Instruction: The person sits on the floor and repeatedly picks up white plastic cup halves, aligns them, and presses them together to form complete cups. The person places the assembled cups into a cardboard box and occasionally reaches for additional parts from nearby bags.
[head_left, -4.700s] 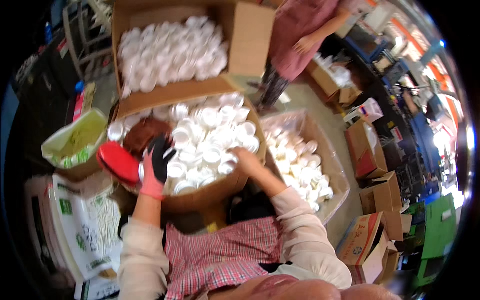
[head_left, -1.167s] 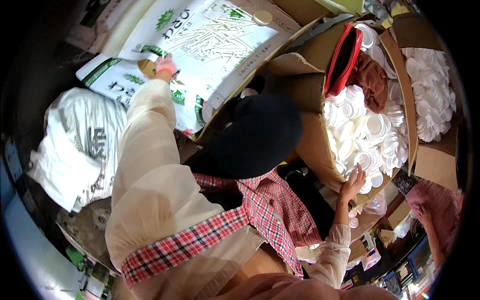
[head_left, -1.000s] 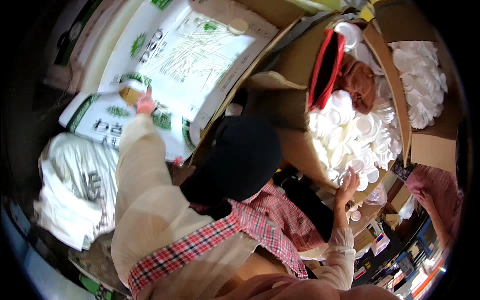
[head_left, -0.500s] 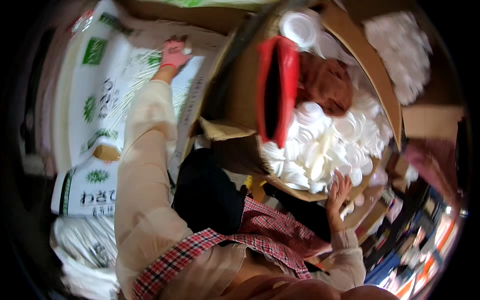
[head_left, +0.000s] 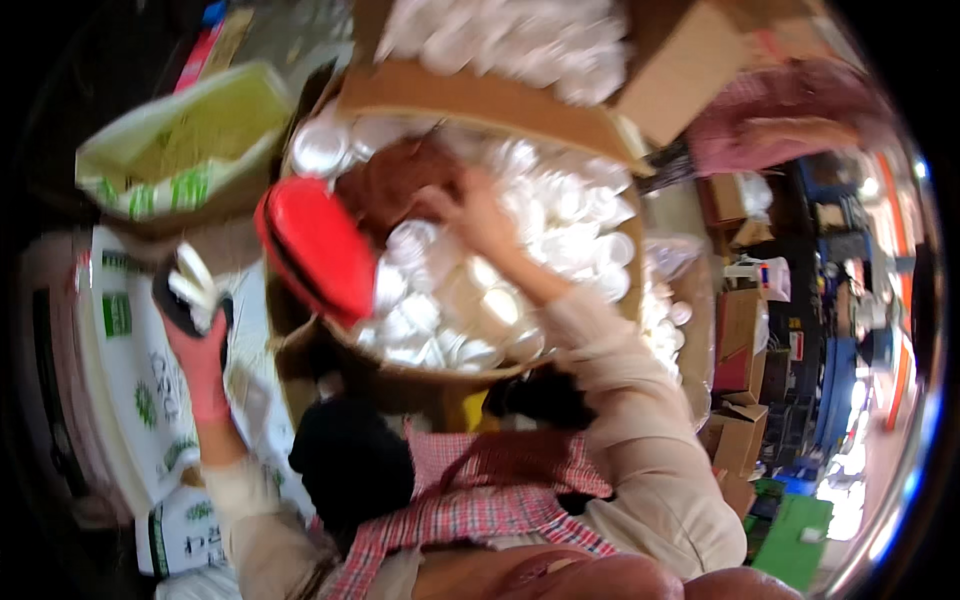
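Observation:
My left hand [head_left: 203, 340], in a pink glove with dark fingers, is raised at the left and closed on a few thin white plastic pieces [head_left: 192, 272]. My bare right hand [head_left: 474, 212] reaches over the large cardboard box, its fingers at the edge of a crumpled brown item [head_left: 400, 178]; motion blur hides whether they grip it. Many white round plastic lids or cups [head_left: 575, 215] fill that box. A red pouch with a dark opening [head_left: 325, 245] leans at the box's left side. Clear plastic [head_left: 497, 305] lies over the lids below my right forearm.
White printed sacks [head_left: 135, 375] lie at the left. A yellow-green lined container [head_left: 190, 140] stands at the far left. Beyond a cardboard flap [head_left: 480, 95] is another pile of white pieces [head_left: 510, 45]. Cardboard boxes [head_left: 740, 345] stand at the right, near a pink-red cloth shape [head_left: 775, 125].
My left hand has lifted from the sacks, now with white pieces in it. My right hand has moved from the box's near rim to the brown item. The view has swung right.

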